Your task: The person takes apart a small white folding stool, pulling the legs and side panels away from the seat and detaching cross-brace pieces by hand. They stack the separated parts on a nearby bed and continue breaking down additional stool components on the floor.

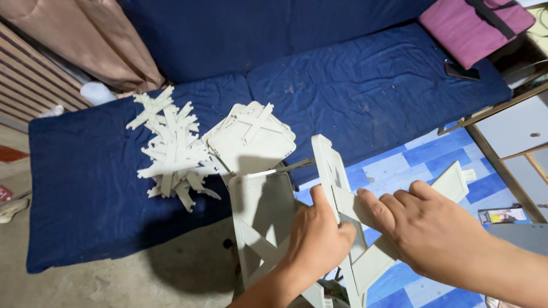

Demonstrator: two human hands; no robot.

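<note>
On the mattress (pixel 85 188) a heap of cross braces (pixel 171 151) lies left of a stack of panels (pixel 251 140), with the upright frame (pixel 337 199) in front and a cushion (pixel 474 25) far right behind
</note>
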